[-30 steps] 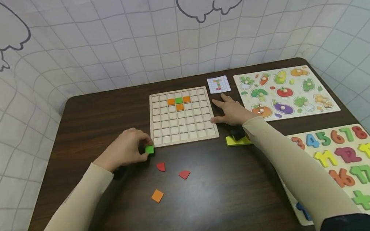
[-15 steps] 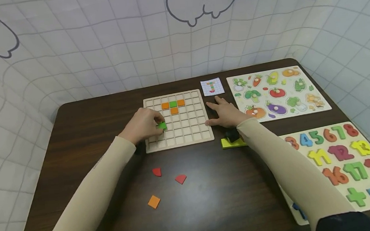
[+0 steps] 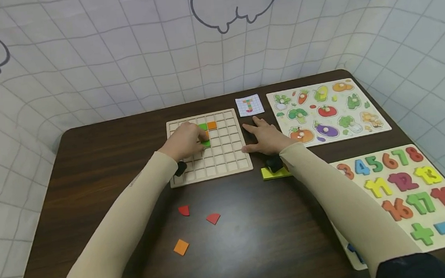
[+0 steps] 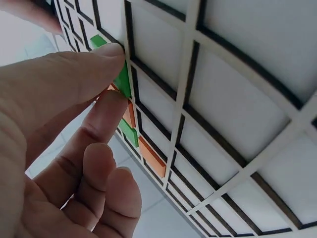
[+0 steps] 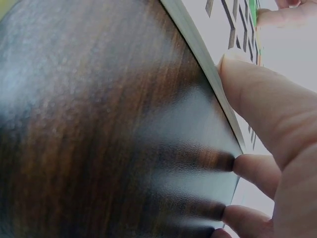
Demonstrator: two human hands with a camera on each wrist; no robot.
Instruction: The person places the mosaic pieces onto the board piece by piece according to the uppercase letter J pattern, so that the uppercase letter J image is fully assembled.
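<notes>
My left hand pinches a green square tile between thumb and forefinger, over the grid board, just below an orange tile in the same column. A green tile and an orange tile sit in cells of an upper row; the hand covers part of the pattern in the head view. My right hand has its fingers spread, the thumb resting on the board's right edge and the other fingertips on the table beside it.
Two red quarter-circle pieces and an orange square lie in front of the board. Behind it to the right is a pattern card. A vegetable puzzle and a number puzzle lie at the right, with a yellow-green block under the right wrist.
My left hand has carried the green tile from the board's lower left corner up and right, to just below the orange tile. The right hand stays at the board's right edge.
</notes>
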